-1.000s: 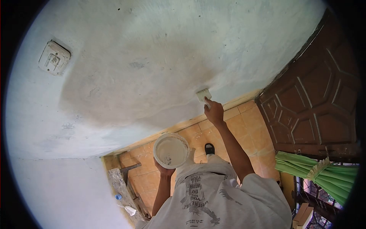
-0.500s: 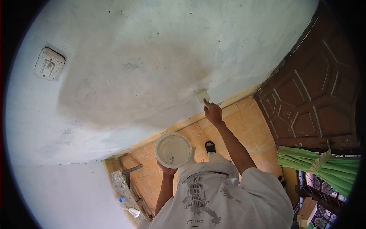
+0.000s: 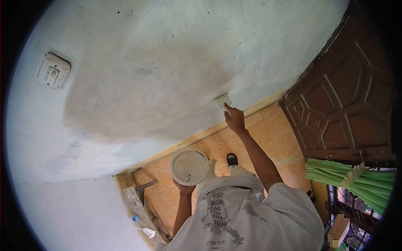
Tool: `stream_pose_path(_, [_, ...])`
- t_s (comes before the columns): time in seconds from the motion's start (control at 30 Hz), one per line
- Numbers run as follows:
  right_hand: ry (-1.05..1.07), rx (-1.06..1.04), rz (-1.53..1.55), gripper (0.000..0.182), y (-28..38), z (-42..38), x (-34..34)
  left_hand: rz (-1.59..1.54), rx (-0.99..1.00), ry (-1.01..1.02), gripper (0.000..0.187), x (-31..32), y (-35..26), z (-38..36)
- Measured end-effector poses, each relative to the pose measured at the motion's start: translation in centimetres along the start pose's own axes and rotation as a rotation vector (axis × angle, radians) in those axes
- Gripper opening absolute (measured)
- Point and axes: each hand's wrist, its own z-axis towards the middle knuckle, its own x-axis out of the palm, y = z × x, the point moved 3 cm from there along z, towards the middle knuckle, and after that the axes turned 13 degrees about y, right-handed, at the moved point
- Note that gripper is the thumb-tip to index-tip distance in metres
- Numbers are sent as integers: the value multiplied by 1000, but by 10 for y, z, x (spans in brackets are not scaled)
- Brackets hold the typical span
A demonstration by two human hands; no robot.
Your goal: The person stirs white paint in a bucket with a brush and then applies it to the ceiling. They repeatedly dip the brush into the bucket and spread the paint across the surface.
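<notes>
My right hand (image 3: 235,120) is closed round the handle of a wide, pale brush (image 3: 222,101), with its bristles against the wall (image 3: 259,54). A large darker, damp-looking patch (image 3: 146,96) spreads over the wall to the left of the brush. Lower down, my left hand (image 3: 184,187) holds a round whitish bucket (image 3: 189,166) from beneath and the side. Some pale material shows inside the bucket, with darker specks.
A switch plate (image 3: 54,70) is on the wall at left. A brown panelled door (image 3: 339,100) and green curtain (image 3: 351,180) stand at right. Below left is a stained wooden bench (image 3: 140,213). A sandalled foot (image 3: 232,159) rests on orange tiles (image 3: 268,142).
The brush and my right hand have moved slightly up the wall. The bucket in my left hand has shifted very little.
</notes>
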Motion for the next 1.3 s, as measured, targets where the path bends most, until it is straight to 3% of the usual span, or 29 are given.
stream_pose_path(0.27, [-19,14,67,48,-7,-15,4,-31,-33,12,72,4,6,13])
stream_pose_path(0.37, [71,100,23,48,-20,-22,12,-24,-23,-9,72,1,6,12])
stream_pose_path(0.77, [-187,-118,98,46,18,-19,-7,7,-14,29,74,4,5,9])
stream_pose_path(1.27, [-31,-113,-121,51,-55,-20,38,-31,-51,80,75,13,13,24])
stream_pose_path(1.3, [-27,19,63,48,-56,-25,40,-38,-50,84,75,14,13,24])
